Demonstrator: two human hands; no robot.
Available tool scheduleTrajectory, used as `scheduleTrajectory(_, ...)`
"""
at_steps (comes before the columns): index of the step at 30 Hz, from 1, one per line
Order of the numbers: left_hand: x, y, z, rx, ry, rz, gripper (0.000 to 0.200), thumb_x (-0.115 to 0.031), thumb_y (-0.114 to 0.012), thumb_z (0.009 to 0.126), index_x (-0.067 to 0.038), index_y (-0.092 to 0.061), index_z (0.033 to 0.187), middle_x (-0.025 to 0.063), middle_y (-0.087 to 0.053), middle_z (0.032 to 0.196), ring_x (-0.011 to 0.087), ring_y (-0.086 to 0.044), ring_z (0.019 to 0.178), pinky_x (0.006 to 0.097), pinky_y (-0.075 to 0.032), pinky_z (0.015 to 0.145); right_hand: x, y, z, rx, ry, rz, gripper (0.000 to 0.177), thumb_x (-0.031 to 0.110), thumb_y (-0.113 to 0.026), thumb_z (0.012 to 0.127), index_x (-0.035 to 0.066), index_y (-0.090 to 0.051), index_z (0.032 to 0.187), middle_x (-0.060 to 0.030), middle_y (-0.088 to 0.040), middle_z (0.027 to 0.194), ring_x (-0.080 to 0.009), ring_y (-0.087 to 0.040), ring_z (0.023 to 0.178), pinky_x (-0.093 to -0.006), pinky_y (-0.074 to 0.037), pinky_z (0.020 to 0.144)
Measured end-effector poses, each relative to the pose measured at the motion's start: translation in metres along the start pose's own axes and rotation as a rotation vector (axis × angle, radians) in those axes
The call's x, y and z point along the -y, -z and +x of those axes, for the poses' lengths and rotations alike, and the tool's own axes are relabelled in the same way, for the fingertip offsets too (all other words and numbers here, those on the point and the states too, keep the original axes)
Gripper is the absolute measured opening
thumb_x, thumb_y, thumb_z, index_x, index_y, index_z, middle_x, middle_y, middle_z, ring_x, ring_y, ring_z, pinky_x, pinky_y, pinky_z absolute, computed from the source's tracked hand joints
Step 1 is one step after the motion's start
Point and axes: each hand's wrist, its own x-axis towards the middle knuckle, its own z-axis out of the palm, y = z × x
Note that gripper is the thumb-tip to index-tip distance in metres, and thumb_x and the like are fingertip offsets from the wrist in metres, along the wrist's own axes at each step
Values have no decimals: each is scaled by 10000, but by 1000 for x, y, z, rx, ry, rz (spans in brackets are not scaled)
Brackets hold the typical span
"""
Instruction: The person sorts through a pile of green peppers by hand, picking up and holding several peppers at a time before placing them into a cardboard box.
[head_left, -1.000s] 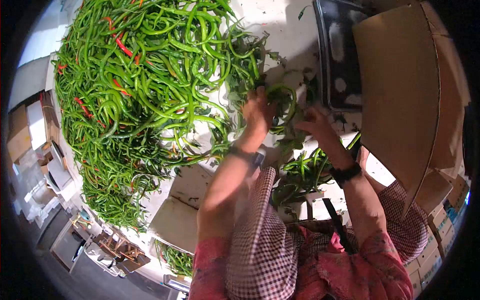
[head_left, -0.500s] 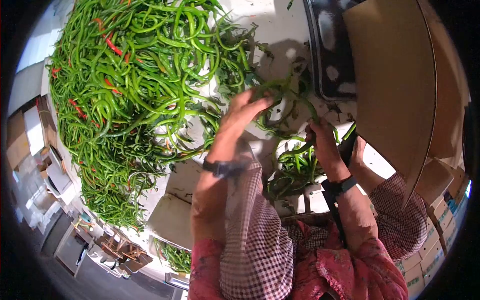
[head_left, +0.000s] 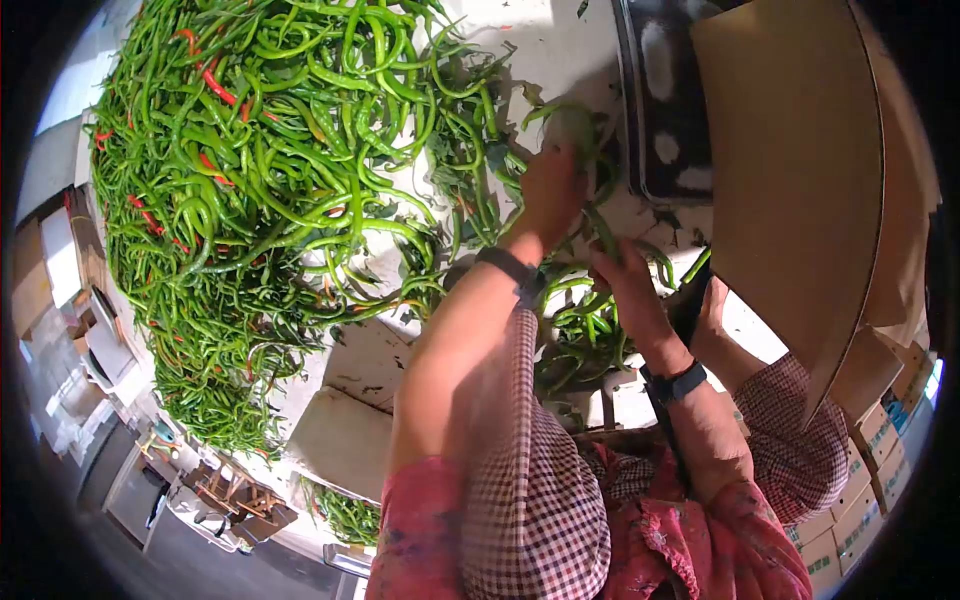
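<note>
My left hand (head_left: 553,190) is at the middle of the table, its fingers partly blurred and curled around long green chili peppers (head_left: 572,128). Just below and to the right, my right hand (head_left: 625,280) is closed around the lower end of a green chili pepper (head_left: 604,232). More green chilies (head_left: 592,322) lie beneath my hands, near my lap. To the left spreads a large heap of green chilies (head_left: 300,130) with some red ones among them. Loose chilies and dark leafy bits (head_left: 470,200) lie between the heap and my left hand.
A black tray (head_left: 665,150) lies at the upper right, beside a big cardboard box flap (head_left: 790,170). Stacked cartons (head_left: 860,490) stand at the lower right. A pale padded block (head_left: 345,440) sits left of my leg in checked cloth (head_left: 530,470).
My left hand has moved up and to the right, turning with its back toward me. The right hand has shifted slightly left, still closed around a chili.
</note>
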Motion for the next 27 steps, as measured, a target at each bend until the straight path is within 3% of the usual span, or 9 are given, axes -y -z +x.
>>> scheduleTrajectory(3,41,-3,4,93,277,-956,256,-248,-672,806,-10,-643,897,166,-671,837,221,-634,762,359,-487,680,11,1,-13,-38,33,37,160,190,-585,915,47,-562,984,0,-539,749,-89,-464,620,-253,-388,552)
scheduleTrajectory(7,11,106,-31,52,428,-1378,273,-213,-562,927,11,-578,1080,64,-680,884,121,-578,772,280,-456,709,23,8,-18,-83,-30,102,122,175,-569,929,67,-528,889,8,-520,748,-56,-442,639,-239,-355,536)
scheduleTrajectory(11,8,100,-62,163,114,-796,290,-210,-587,918,-37,-571,1151,28,-653,896,113,-560,877,276,-448,808,44,1,-29,11,-144,460,81,134,-577,925,61,-544,930,13,-473,782,-71,-419,639,-237,-357,548)
scheduleTrajectory(14,12,110,-54,-120,444,-1125,282,-140,-552,936,-16,-557,1189,67,-635,1002,152,-592,926,308,-449,857,70,15,-38,43,227,-139,186,184,-583,924,35,-552,1030,16,-454,768,-86,-396,633,-228,-356,586)
scheduleTrajectory(17,14,142,-59,-90,299,-1114,299,-163,-549,940,-10,-526,1196,69,-639,957,163,-619,855,310,-475,806,87,22,-45,-192,102,2,216,202,-579,922,29,-561,1050,7,-465,790,-97,-424,641,-238,-366,592)
scheduleTrajectory(20,-23,137,-79,118,264,-738,334,-236,-556,940,-35,-521,1205,62,-643,963,147,-625,836,324,-500,789,75,23,-50,-126,25,138,239,210,-570,924,36,-568,1087,-32,-565,924,-93,-481,731,-251,-403,643)
scheduleTrajectory(23,-48,81,-103,453,-144,-519,474,-31,-561,822,-55,-428,1277,235,-550,1129,417,-562,1054,479,-496,826,15,21,-51,-63,113,-147,306,187,-628,885,42,-577,1149,-33,-614,1077,-140,-577,982,-294,-468,769)
scheduleTrajectory(25,-53,63,-131,282,-439,-513,534,-29,-592,782,-49,-449,1296,239,-559,1159,423,-573,1036,489,-494,833,54,3,-70,-42,-273,480,258,148,-603,898,34,-590,1128,-39,-624,1070,-157,-588,968,-299,-470,771)
scheduleTrajectory(27,-48,77,-115,861,-291,-458,491,-49,-621,762,-39,-514,1241,227,-578,1156,415,-584,1023,474,-498,821,14,24,-68,-43,-253,529,227,144,-597,906,33,-598,1104,-42,-638,1022,-155,-601,938,-298,-473,768)
